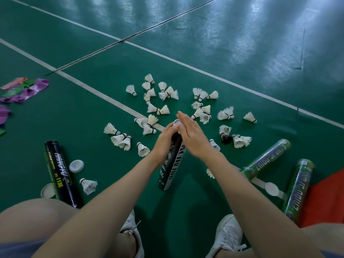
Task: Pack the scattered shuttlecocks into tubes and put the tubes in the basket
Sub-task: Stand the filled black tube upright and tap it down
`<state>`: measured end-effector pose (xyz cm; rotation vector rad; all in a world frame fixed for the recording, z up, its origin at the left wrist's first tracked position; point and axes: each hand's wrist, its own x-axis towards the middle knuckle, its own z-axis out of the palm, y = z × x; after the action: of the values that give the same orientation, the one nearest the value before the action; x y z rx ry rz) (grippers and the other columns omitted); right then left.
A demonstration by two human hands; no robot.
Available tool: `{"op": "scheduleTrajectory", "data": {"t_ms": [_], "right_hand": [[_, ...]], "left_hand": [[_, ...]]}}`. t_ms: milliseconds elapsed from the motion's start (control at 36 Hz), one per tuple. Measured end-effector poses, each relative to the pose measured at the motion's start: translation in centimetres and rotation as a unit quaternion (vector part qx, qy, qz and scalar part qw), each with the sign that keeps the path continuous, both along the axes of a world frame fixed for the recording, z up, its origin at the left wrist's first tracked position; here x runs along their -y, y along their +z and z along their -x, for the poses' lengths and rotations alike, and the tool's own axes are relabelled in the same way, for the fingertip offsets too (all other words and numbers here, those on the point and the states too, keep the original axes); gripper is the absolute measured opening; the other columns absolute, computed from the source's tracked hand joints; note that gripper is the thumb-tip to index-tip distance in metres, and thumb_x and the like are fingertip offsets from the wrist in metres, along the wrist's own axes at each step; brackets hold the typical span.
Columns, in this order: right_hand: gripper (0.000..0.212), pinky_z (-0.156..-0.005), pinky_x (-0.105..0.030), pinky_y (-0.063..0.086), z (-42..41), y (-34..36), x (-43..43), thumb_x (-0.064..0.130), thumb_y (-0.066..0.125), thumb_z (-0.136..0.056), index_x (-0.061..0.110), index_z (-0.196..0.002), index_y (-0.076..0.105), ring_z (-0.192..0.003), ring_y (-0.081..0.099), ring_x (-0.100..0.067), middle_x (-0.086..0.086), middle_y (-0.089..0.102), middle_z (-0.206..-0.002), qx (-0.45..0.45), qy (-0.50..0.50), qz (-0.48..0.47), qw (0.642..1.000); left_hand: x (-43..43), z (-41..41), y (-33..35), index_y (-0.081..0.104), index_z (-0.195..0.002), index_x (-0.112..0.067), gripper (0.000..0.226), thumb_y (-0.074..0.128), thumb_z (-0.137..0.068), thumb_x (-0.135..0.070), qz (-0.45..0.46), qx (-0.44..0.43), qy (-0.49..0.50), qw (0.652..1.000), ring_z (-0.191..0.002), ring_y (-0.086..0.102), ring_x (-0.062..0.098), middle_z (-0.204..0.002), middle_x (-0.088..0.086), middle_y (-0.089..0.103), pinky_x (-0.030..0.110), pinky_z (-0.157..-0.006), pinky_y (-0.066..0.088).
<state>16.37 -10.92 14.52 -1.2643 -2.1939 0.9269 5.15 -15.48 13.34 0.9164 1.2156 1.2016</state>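
A black-and-white tube (172,164) stands tilted on the green court floor between my arms. My left hand (165,140) is wrapped around its upper part. My right hand (191,133) is held flat with fingers together against the tube's top, where a white cap (176,123) shows. Several white shuttlecocks (162,94) lie scattered on the floor beyond my hands. One black shuttlecock (226,139) lies among them on the right. A black tube (59,174) lies at the left, and two green tubes (266,160) (297,190) lie at the right.
Loose white caps lie by the black tube (76,166) (47,190) and between the green tubes (271,189). Purple, green and pink fabric pieces (28,90) sit at the far left. A red object (325,200) is at the right edge. My knees and white shoes (227,237) are at the bottom.
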Motion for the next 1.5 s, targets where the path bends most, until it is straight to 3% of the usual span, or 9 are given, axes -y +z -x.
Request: {"op": "scheduleTrajectory", "data": {"t_ms": [389, 722, 861, 944, 1056, 1194, 1278, 1389, 1500], "right_hand": [[0.039, -0.113, -0.030, 0.022, -0.3, -0.5, -0.7, 0.019, 0.031, -0.102, 0.019, -0.139, 0.044, -0.134, 0.026, -0.011, 0.002, 0.044, -0.141, -0.010, -0.009, -0.015, 1.000], [0.036, -0.106, -0.033, 0.029, -2.6, -1.0, -0.7, 0.023, 0.029, -0.102, 0.023, -0.133, 0.048, -0.125, 0.037, -0.020, 0.003, 0.042, -0.138, -0.022, -0.051, 0.024, 0.998], [0.035, -0.096, -0.020, 0.024, -4.1, 0.1, -0.5, 0.031, 0.033, -0.103, 0.017, -0.133, 0.046, -0.117, 0.035, -0.006, -0.001, 0.036, -0.135, -0.061, -0.067, 0.100, 0.991], [0.025, -0.093, -0.027, 0.032, -4.2, 0.6, 0.3, 0.029, 0.041, -0.101, 0.020, -0.120, 0.053, -0.112, 0.042, -0.013, -0.002, 0.042, -0.123, -0.078, -0.066, 0.114, 0.988], [0.024, -0.087, -0.029, 0.036, -4.3, 0.8, 1.2, 0.032, 0.045, -0.099, 0.017, -0.113, 0.058, -0.105, 0.047, -0.015, -0.003, 0.051, -0.115, -0.062, -0.065, 0.110, 0.990], [0.032, -0.071, -0.034, 0.045, -6.1, 1.3, 0.5, 0.036, 0.043, -0.099, 0.010, -0.099, 0.061, -0.085, 0.054, -0.020, -0.005, 0.059, -0.093, -0.125, -0.170, 0.208, 0.955], [0.030, -0.083, -0.040, 0.052, -7.4, 0.5, 0.1, 0.031, 0.048, -0.098, 0.006, -0.111, 0.057, -0.094, 0.057, -0.024, -0.009, 0.059, -0.106, -0.109, -0.163, 0.316, 0.928], [0.029, -0.090, -0.045, 0.052, -8.4, -1.6, -0.7, 0.025, 0.050, -0.098, 0.008, -0.122, 0.047, -0.095, 0.059, -0.023, -0.008, 0.056, -0.108, -0.117, -0.167, 0.404, 0.892], [0.043, -0.084, -0.044, 0.055, -7.5, -4.3, -2.4, 0.030, 0.054, -0.097, 0.012, -0.132, 0.039, -0.099, 0.063, -0.028, -0.008, 0.057, -0.117, -0.136, -0.165, 0.438, 0.873]], "left_hand": [[-0.4, -1.0, 0.0, 0.057, -0.107, -0.011, 0.023, 0.035, -0.100, -0.014, -0.018, 0.031, 0.026, 0.999, -0.073, 0.064, 0.005, -0.077, -0.007, 0.067, 0.020, -0.065, 0.052], [0.4, -2.7, 0.0, 0.049, -0.134, -0.017, 0.047, 0.039, -0.099, -0.047, 0.085, 0.064, -0.066, 0.992, -0.106, 0.061, 0.027, -0.121, 0.018, 0.063, 0.041, -0.093, 0.048], [1.6, -3.4, -0.1, 0.059, -0.096, -0.012, 0.041, 0.038, -0.100, -0.046, 0.268, 0.136, 0.011, 0.954, -0.101, 0.057, 0.033, -0.103, 0.015, 0.060, 0.047, -0.087, 0.043], [1.3, -3.4, 0.4, 0.043, -0.106, -0.004, 0.030, 0.049, -0.099, -0.032, 0.353, 0.230, 0.073, 0.904, -0.133, 0.032, 0.045, -0.128, 0.021, 0.041, 0.057, -0.106, 0.035], [1.0, -3.2, 0.2, 0.042, -0.112, 0.008, 0.045, 0.065, -0.089, -0.023, 0.401, 0.305, 0.105, 0.857, -0.130, 0.036, 0.047, -0.125, 0.032, 0.038, 0.046, -0.102, 0.045], [0.7, -3.4, 0.0, 0.037, -0.088, 0.001, 0.036, 0.069, -0.086, -0.017, 0.357, 0.300, 0.114, 0.877, -0.112, 0.052, 0.038, -0.093, 0.023, 0.045, 0.053, -0.097, 0.046], [0.0, -3.8, -0.2, 0.041, -0.113, -0.006, 0.045, 0.073, -0.082, -0.009, 0.321, 0.248, 0.071, 0.911, -0.105, 0.060, 0.038, -0.104, 0.023, 0.053, 0.050, -0.078, 0.055], [-0.5, -4.4, -1.2, 0.048, -0.129, 0.005, 0.055, 0.071, -0.080, -0.001, 0.286, 0.100, 0.000, 0.953, -0.097, 0.063, 0.027, -0.109, 0.017, 0.064, 0.039, -0.084, 0.056], [-1.0, -4.0, -4.1, 0.026, -0.145, -0.009, 0.093, 0.075, -0.069, 0.011, 0.274, 0.010, -0.023, 0.961, -0.099, 0.064, 0.027, -0.117, 0.014, 0.063, 0.041, -0.081, 0.054]]}}
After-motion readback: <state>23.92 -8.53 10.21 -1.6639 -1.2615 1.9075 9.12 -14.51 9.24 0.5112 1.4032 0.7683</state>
